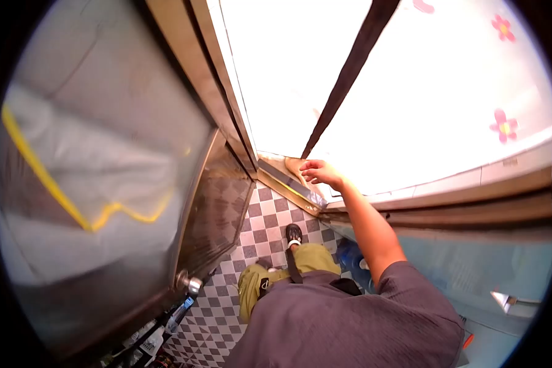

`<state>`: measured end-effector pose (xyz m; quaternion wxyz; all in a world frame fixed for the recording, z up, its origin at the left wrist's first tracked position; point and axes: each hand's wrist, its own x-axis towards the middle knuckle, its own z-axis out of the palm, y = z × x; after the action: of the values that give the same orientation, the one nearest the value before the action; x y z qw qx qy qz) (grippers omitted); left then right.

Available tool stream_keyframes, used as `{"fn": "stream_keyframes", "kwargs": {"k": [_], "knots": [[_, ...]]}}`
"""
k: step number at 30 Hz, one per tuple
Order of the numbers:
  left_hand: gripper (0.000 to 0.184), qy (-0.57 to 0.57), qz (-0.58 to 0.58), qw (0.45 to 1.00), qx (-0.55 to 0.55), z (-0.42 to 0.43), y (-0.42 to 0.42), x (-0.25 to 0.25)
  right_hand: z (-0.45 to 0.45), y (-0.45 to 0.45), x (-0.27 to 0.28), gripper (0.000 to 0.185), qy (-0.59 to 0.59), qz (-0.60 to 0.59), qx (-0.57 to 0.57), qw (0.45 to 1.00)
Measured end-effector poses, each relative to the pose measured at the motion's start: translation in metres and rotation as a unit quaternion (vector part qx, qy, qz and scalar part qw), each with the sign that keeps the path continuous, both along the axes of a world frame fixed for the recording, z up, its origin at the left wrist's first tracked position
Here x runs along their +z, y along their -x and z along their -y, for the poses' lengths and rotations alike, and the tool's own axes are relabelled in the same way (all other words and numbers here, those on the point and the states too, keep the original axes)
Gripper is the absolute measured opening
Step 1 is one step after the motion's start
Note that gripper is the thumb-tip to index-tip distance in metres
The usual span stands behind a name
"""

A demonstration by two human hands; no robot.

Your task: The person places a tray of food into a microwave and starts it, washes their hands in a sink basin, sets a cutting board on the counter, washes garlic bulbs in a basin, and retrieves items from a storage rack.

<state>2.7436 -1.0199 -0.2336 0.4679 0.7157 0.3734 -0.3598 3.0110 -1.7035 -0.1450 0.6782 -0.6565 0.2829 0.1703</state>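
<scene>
My right hand (320, 175) reaches forward over the doorway, its fingers loosely bent and apart, with nothing seen in them. Just below it lies the wooden door sill (291, 193) with a dark strip along it. A tan, curved thing (295, 167) sits right by the fingertips; I cannot make out what it is. Behind the hand, a long dark band (343, 80) runs up across the very bright doorway. My left hand is out of view.
On the left stands an open door (104, 153) with a yellow line on its pane and a round metal knob (193, 285). Checkered tiles (260, 224) cover the floor. At right are a blue plastic item (352, 257), a light blue panel (448, 257) and flower decals (504, 126).
</scene>
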Motion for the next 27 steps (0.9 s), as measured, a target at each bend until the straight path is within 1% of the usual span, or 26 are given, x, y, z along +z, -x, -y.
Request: {"fn": "stream_keyframes", "kwargs": {"k": [2,3,4,5,7,8,9,11,12,13,15,19,20,21,23,24,25,27], "knots": [[0.021,0.003,0.002,1.000,0.003,0.027,-0.028,0.001,0.036,-0.036,0.015,0.024,-0.005,-0.011,0.123,0.992],[0.021,0.005,0.002,1.000,-0.001,0.039,-0.043,0.002,0.055,-0.053,0.018,0.028,-0.036,-0.034,0.176,0.983],[0.021,0.007,0.003,1.000,-0.001,0.050,-0.058,0.002,0.086,-0.071,0.006,0.030,0.054,-0.001,0.124,0.991],[0.021,0.009,0.002,1.000,-0.002,0.058,-0.071,0.002,0.109,-0.080,-0.004,0.031,0.145,0.031,0.071,0.986],[0.022,0.018,0.005,1.000,-0.001,0.073,-0.098,-0.004,0.104,-0.094,0.006,0.034,0.088,-0.005,-0.016,0.996],[0.022,0.019,0.005,1.000,-0.006,0.074,-0.106,-0.006,0.093,-0.088,0.013,0.032,0.012,0.001,0.057,0.998],[0.022,0.022,0.007,1.000,-0.011,0.079,-0.119,-0.009,0.088,-0.083,0.018,0.029,0.005,-0.004,0.135,0.991],[0.023,0.028,0.006,0.999,-0.018,0.085,-0.140,-0.014,0.093,-0.079,0.019,0.029,0.085,-0.011,0.148,0.985],[0.023,0.030,0.004,0.999,-0.021,0.089,-0.148,-0.014,0.095,-0.073,0.023,0.032,0.129,0.006,0.090,0.988],[0.024,0.031,0.003,0.999,-0.024,0.091,-0.158,-0.014,0.101,-0.071,0.017,0.034,0.142,0.006,0.056,0.988],[0.024,0.036,0.002,0.999,-0.027,0.096,-0.171,-0.017,0.115,-0.064,0.018,0.035,0.129,-0.049,0.067,0.988],[0.025,0.043,0.002,0.999,-0.031,0.104,-0.193,-0.024,0.127,-0.062,0.021,0.040,0.087,-0.050,0.051,0.994],[0.026,0.043,0.002,0.999,-0.030,0.106,-0.196,-0.026,0.130,-0.062,0.019,0.044,0.099,-0.048,0.039,0.993],[0.026,0.044,0.002,0.999,-0.029,0.108,-0.199,-0.028,0.132,-0.065,0.013,0.044,0.100,-0.047,0.042,0.993],[0.026,0.045,0.001,0.999,-0.026,0.110,-0.201,-0.029,0.133,-0.066,0.002,0.047,0.159,-0.011,-0.049,0.986],[0.027,0.046,-0.002,0.999,-0.026,0.110,-0.202,-0.029,0.126,-0.069,0.007,0.048,0.167,-0.027,-0.058,0.984],[0.027,0.046,-0.003,0.999,-0.028,0.113,-0.205,-0.030,0.123,-0.072,0.009,0.053,0.164,-0.025,-0.029,0.986],[0.028,0.045,-0.007,0.998,-0.032,0.116,-0.210,-0.028,0.114,-0.073,0.014,0.059,0.095,-0.012,-0.013,0.995]]}}
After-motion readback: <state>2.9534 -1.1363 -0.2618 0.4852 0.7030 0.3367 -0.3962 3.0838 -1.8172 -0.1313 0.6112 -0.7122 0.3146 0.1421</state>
